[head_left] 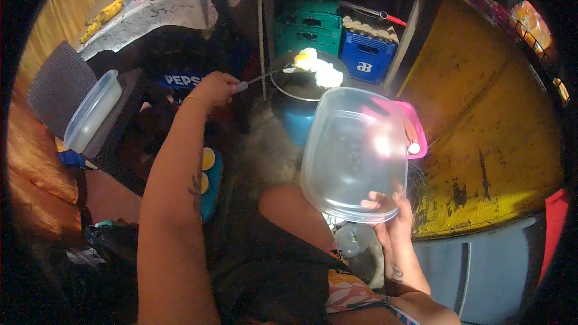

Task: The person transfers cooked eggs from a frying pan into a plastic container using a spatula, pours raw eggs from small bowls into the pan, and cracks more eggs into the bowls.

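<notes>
My left hand (215,88) is closed around the pale handle of a long thin metal cooking utensil (260,76). Its far end meets fried eggs (316,67), white with a patch of yellow, at a dark round pan (301,87); the shape of that end is hidden. Light washes out part of the eggs. My right hand (392,215) grips the near rim of a clear plastic container (355,150), which is tilted beside the pan. Through its wall some of my fingers show. No food can be made out inside it.
Below the pan is a blue base (298,123). A pink container (415,129) sits behind the clear one. Green crates (308,33) and a blue crate (368,57) stand behind. Left are another clear tub (93,111) and a blue tray (211,201) with yellow-filled cups.
</notes>
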### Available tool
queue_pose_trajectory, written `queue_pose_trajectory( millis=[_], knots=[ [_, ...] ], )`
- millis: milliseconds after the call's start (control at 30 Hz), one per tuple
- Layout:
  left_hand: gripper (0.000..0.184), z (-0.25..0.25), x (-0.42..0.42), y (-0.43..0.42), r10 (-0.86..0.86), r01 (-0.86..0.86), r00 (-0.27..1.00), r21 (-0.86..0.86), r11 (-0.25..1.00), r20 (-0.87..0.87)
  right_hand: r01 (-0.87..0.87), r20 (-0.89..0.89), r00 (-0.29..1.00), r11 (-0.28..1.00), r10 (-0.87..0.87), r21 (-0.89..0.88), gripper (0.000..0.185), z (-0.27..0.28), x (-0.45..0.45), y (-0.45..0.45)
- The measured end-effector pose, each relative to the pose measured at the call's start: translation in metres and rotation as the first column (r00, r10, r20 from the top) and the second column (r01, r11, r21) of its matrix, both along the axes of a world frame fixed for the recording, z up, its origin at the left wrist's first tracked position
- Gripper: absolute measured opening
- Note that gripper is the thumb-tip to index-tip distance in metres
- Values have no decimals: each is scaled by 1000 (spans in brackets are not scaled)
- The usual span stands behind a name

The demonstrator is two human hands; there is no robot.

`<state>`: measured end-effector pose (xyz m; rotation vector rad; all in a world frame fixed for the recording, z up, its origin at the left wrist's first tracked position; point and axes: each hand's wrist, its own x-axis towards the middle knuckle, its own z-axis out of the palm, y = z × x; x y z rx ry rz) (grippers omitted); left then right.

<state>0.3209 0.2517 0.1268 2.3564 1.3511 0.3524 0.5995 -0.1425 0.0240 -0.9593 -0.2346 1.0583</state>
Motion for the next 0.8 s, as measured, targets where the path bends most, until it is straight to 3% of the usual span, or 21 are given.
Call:
queue_pose_trajectory(
  millis=[133, 267, 433, 533, 633, 733, 800],
  knots=[
    [25, -23, 10, -4, -9, 3, 989, -40, 999, -147, -24, -13, 1000, 1000, 24, -10, 77, -3, 5, -1],
    [26, -49, 7, 7, -5, -1, 998, -100, 995, -66, -10, -7, 1000, 1000, 10, 18, 75, -5, 2, 0],
    [27, -13, 12, -9, 90, -62, 986, -188, 980, 142, -10, -7, 1000, 1000, 10, 22, 75, 0, 0, 1],
    [26, -11, 17, -13, 164, -136, 979, -211, 968, 119, -16, -5, 1000, 999, 16, 28, 76, -5, 2, 3],
    [27, -39, 12, 4, 89, -88, 996, -127, 988, 2, -1, -21, 1000, 1000, 2, 17, 78, -9, 2, 4],
    [29, -52, 9, 6, 8, 0, 996, 91, 996, -87, -41, -14, 999, 998, 41, 43, 78, -8, 3, 5],
    [31, -51, 9, 5, 17, -12, 999, 140, 990, -40, -32, -7, 999, 998, 32, 56, 78, -12, 4, 8]
  ],
)
